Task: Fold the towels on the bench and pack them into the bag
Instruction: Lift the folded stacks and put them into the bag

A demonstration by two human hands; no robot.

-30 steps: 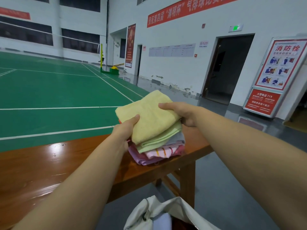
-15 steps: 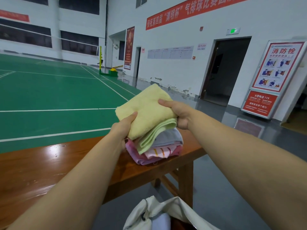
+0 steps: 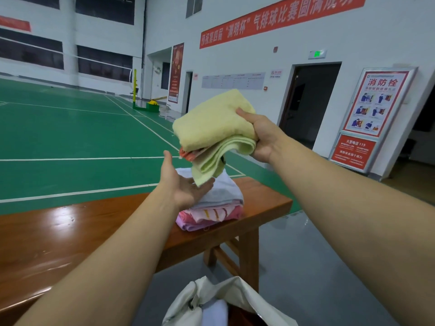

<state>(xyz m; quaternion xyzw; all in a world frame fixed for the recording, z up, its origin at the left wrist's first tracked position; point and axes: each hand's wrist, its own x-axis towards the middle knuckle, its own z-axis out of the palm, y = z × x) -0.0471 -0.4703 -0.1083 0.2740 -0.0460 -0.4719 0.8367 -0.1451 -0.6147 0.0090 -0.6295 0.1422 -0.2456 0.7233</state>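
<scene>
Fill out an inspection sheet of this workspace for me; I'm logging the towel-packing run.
Surface: glossy wooden bench.
Job's things: yellow towel lifted with a light green towel drooping under it; folded towel stack on the bench end; cream bag below, open.
Clutter: nothing seen.
Grippers: right hand grips the yellow towel; left hand open, palm up beneath.
Cables: nothing seen.
Surroundings: green court, fire-safety sign, dark doorway.

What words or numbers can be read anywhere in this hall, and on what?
Red banner on the wall: "预祝第四届“渊明杯”气排球比赛圆满成功", its end cut off by the frame.
Fire hydrant board: "消防栓".
Red panel below it: "火警电话 119"; smaller lines too blurred.
Wall chart, tall red poster and small sign by the door: too small to read.
Towels and bag: no text seen.
</scene>
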